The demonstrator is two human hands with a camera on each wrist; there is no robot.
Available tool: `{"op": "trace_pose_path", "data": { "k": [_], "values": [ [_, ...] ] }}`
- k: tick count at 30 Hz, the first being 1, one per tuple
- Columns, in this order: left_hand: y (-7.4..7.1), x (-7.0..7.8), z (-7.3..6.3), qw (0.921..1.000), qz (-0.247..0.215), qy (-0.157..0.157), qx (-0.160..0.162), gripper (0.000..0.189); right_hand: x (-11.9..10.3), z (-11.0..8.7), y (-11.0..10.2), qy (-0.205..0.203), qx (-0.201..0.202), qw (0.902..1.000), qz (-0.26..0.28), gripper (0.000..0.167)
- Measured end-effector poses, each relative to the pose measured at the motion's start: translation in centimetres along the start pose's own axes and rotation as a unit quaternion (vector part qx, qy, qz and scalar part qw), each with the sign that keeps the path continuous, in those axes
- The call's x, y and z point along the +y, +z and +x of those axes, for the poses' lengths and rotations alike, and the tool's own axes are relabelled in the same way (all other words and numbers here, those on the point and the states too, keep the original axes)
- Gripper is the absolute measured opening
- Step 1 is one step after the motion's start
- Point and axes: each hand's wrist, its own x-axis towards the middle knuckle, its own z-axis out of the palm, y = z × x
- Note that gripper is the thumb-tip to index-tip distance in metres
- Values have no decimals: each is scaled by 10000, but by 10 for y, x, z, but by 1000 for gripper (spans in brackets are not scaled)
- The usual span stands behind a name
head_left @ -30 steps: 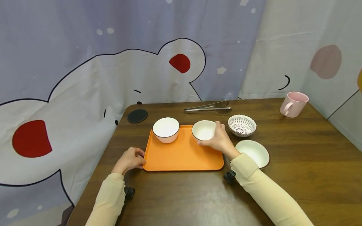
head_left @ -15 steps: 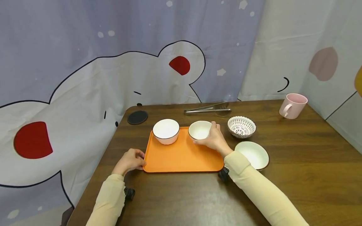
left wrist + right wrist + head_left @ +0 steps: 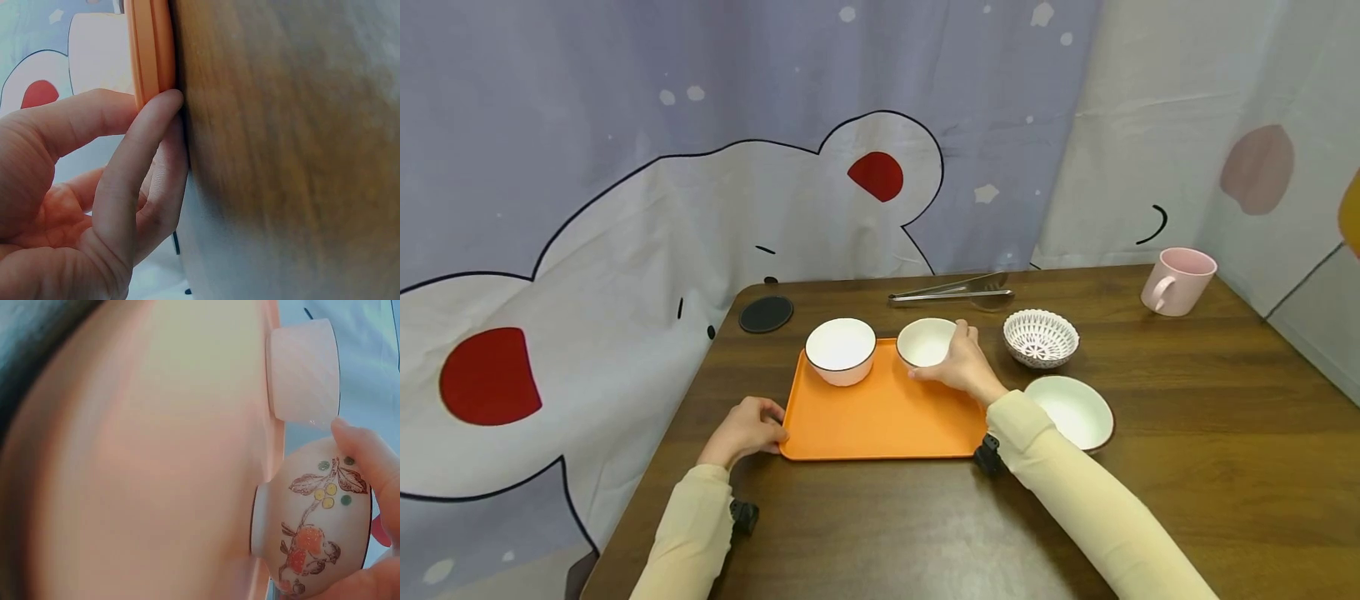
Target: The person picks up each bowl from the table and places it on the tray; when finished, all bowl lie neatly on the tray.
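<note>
My left hand (image 3: 748, 432) pinches the front left corner of an orange tray (image 3: 880, 429); in the left wrist view, its fingers (image 3: 147, 137) meet at the tray's rim (image 3: 150, 50). My right hand (image 3: 962, 364) grips the right side of a white bowl (image 3: 925, 343) over the tray's back right part. The right wrist view shows the bowl upright, its outside (image 3: 312, 525) painted with fruit and leaves, its foot at or close to the tray surface. Left of it, a dark-rimmed white bowl (image 3: 841, 350) with a pale pink outside stands on the tray, apart from the gripped bowl.
Right of the tray are a patterned openwork-look bowl (image 3: 1041, 339) and an oval white dish (image 3: 1075, 412). Metal tongs (image 3: 951, 292) lie behind the tray. A black round coaster (image 3: 766, 314) lies back left, and a pink mug (image 3: 1180, 282) stands at the far right of the wooden table (image 3: 865, 533).
My right hand has moved the fruit-painted bowl leftward over the tray, nearer the pink-sided bowl, slowing in the last half second. My left hand stays at the tray's corner.
</note>
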Motion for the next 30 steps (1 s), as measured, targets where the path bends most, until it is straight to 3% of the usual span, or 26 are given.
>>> {"op": "trace_pose_path", "data": {
  "k": [12, 17, 23, 30],
  "values": [
    [3, -2, -1, 10000, -12, -17, -14, 30, 0, -3, 3, 306, -229, 9992, 144, 138],
    [6, -3, 0, 10000, 12, 25, -18, 30, -4, -9, -5, 368, 94, 9987, 349, 126],
    [5, -1, 0, 10000, 46, 8, -18, 29, -15, -18, -21, 11, 608, 9963, 615, 109],
    [2, 1, -1, 9999, 126, 39, 23, 30, -17, -26, -34, -27, 604, 9938, 937, 107]
  ]
}}
